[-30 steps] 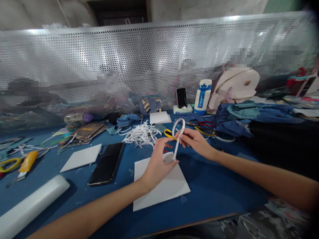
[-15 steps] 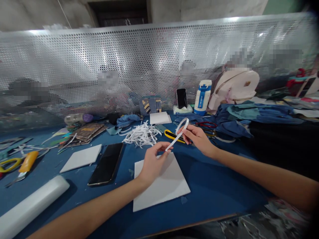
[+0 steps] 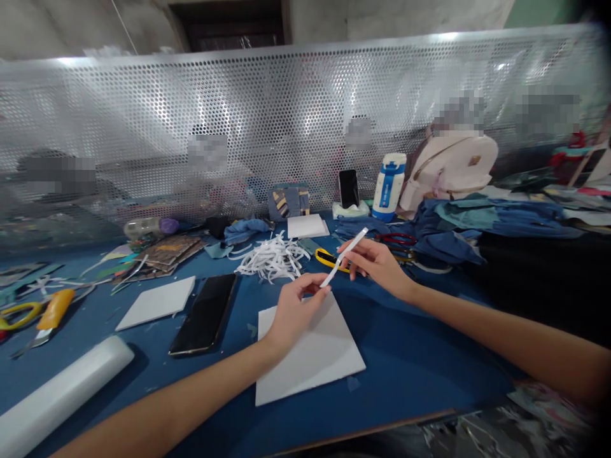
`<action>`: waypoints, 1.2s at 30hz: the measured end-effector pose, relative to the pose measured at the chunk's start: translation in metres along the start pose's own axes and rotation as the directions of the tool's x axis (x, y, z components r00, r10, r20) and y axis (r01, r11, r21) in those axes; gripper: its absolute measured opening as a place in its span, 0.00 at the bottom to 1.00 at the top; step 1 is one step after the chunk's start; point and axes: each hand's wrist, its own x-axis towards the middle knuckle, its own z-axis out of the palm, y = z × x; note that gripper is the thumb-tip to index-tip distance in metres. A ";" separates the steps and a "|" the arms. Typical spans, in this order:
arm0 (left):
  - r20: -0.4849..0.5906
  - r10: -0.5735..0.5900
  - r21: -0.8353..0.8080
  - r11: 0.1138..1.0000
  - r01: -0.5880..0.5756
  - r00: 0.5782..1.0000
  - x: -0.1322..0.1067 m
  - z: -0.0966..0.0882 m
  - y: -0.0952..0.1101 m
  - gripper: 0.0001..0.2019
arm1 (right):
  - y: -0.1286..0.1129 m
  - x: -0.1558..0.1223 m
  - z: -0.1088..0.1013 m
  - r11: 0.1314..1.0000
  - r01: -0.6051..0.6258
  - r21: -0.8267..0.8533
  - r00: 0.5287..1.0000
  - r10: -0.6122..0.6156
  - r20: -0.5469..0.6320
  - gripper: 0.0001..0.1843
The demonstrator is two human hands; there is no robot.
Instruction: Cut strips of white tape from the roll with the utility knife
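Where the two hands meet above the table (image 3: 415, 369), we note one white strip (image 3: 354, 243) held clear of the surface, running near left to far right. The left hand (image 3: 296, 313) pinches its near end btwn thumb & fingers; the right hand (image 3: 375, 266) grips it further up, also a narrow pinch, w/ the far end projecting past. We judge the two-pt. hold is for control, as so thin a piece would prob. flop if held at one end only. Whether it's doubled over, we can't tell.

Below, the white board (image 3: 310, 366) lies flat, partly hidden by the left hand; contact unconfirmed. Loose strips (image 3: 272, 257) are heaped on the far side, prob. for easy reach. The yellow cutter (image 3: 328, 257) lies beyond the right hand, partly obscured. To the left, we log a black phone (image 3: 205, 315) lying flat, w/ a white card (image 3: 157, 302) just beside it.
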 end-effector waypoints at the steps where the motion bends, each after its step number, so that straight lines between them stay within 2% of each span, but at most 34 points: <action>1: -0.001 -0.001 -0.001 1.000 0.001 1.000 0.000 0.000 0.000 0.12 | 0.001 0.000 0.000 1.000 0.001 -0.012 1.000 -0.001 -0.006 0.16; 5: -0.020 -0.010 -0.008 1.000 0.010 1.000 0.001 0.000 -0.004 0.13 | 0.002 0.001 -0.003 0.998 0.021 -0.055 0.999 -0.023 -0.041 0.16; 11: -0.042 -0.055 -0.025 0.998 0.054 0.998 0.000 0.000 -0.002 0.12 | 0.001 0.002 -0.004 0.998 0.031 -0.055 0.999 -0.032 -0.019 0.17; 17: 0.077 -0.070 -0.057 0.996 0.075 0.995 0.000 0.001 0.001 0.10 | 0.004 0.002 -0.001 0.999 0.020 -0.039 1.000 -0.021 -0.011 0.14; 20: 0.119 -0.071 -0.080 0.994 0.080 0.990 0.001 0.002 0.000 0.10 | 0.005 0.000 0.001 1.000 -0.014 0.019 1.000 0.014 -0.014 0.15; 22: 0.127 -0.076 -0.097 0.991 0.089 0.989 0.001 0.002 -0.002 0.13 | 0.003 0.000 0.001 0.997 -0.017 0.080 0.998 0.022 -0.060 0.15; 24: 0.126 -0.082 -0.109 0.989 0.096 0.989 0.001 0.001 -0.005 0.16 | -0.003 0.000 -0.001 0.993 0.034 0.117 0.988 -0.016 -0.152 0.14; 28: 0.132 -0.084 -0.099 0.990 0.097 0.988 0.002 -0.003 -0.006 0.19 | -0.026 0.003 -0.012 0.970 0.227 0.093 0.921 -0.183 -0.344 0.08; 29: 0.141 -0.076 -0.088 0.992 0.089 0.987 0.002 -0.004 -0.004 0.18 | -0.031 0.003 -0.015 0.966 0.242 0.089 0.910 -0.194 -0.366 0.08; 30: 0.157 -0.065 -0.072 0.994 0.077 0.985 0.003 -0.006 -0.002 0.17 | -0.036 0.002 -0.016 0.970 0.226 0.090 0.915 -0.180 -0.362 0.08; 32: 0.213 -0.028 -0.032 0.999 0.035 0.977 0.002 -0.010 0.005 0.14 | -0.041 -0.004 -0.014 0.985 0.123 0.118 0.961 -0.088 -0.264 0.08; 34: 0.305 0.013 0.017 1.000 -0.019 0.952 -0.002 -0.015 0.015 0.11 | -0.040 -0.016 -0.007 0.987 -0.048 0.155 0.996 0.059 -0.067 0.10; 36: 0.393 0.060 0.077 0.992 -0.097 0.918 -0.010 -0.019 0.023 0.10 | -0.033 -0.029 0.002 0.961 -0.190 0.203 0.977 0.165 0.135 0.11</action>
